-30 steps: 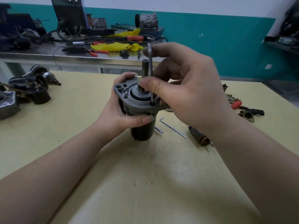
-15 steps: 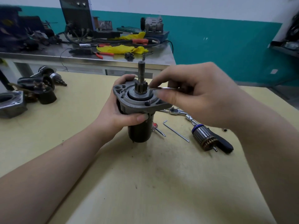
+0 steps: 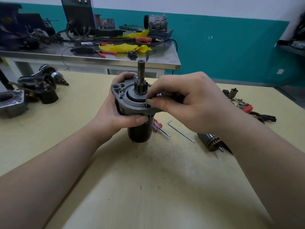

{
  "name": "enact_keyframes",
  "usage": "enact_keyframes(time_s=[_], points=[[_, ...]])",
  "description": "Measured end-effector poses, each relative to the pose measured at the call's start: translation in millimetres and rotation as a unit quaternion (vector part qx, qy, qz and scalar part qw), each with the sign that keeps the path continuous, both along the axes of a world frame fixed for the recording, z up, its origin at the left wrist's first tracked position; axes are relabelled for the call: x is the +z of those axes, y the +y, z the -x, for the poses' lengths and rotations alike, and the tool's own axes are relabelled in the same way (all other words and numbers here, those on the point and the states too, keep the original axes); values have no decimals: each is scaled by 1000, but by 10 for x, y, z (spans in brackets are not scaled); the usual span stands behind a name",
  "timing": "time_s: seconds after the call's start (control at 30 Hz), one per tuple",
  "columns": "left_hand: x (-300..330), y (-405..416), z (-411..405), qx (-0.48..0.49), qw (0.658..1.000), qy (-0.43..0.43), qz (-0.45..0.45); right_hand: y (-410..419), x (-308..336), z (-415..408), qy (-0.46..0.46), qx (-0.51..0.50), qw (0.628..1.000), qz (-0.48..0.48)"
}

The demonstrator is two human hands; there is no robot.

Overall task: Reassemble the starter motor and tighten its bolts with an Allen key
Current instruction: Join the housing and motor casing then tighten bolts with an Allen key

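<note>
Single head cam, looks fwd and down, close over hands at table (image 3: pixel 82 162).

Table (image 3: pixel 132 187) near side lies open; screwdriver (image 3: pixel 159 127), spare key (image 3: pixel 180 131), armature (image 3: pixel 210 142) crowd the right.

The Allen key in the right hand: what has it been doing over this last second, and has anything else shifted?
The right hand swung the Allen key from standing upright in the front bolt down to lying flat, then brought its fingertips onto the bolt head on the starter motor. The key is now mostly hidden. The left hand kept its grip on the housing; the spare Allen key stayed on the table.
</note>
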State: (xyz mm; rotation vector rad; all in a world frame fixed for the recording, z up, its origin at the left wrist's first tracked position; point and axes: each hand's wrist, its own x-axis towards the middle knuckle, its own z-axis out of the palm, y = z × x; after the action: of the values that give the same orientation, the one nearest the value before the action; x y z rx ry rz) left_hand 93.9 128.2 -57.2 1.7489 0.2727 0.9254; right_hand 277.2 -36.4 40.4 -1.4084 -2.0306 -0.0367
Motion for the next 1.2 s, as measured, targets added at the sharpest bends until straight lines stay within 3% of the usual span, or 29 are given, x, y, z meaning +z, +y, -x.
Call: enact_keyframes(time_s=[0.57, 1.0, 1.2], points=[[51, -9, 24, -5, 999, 39, -6, 58, -10, -24, -42, 16, 999, -3], [66, -264, -56, 95, 995, -35, 14, 8, -18, 179, -56, -140, 988, -36], [38, -484, -141, 216, 975, -49, -1, -35, 12, 317, -81, -237, 967, -39]])
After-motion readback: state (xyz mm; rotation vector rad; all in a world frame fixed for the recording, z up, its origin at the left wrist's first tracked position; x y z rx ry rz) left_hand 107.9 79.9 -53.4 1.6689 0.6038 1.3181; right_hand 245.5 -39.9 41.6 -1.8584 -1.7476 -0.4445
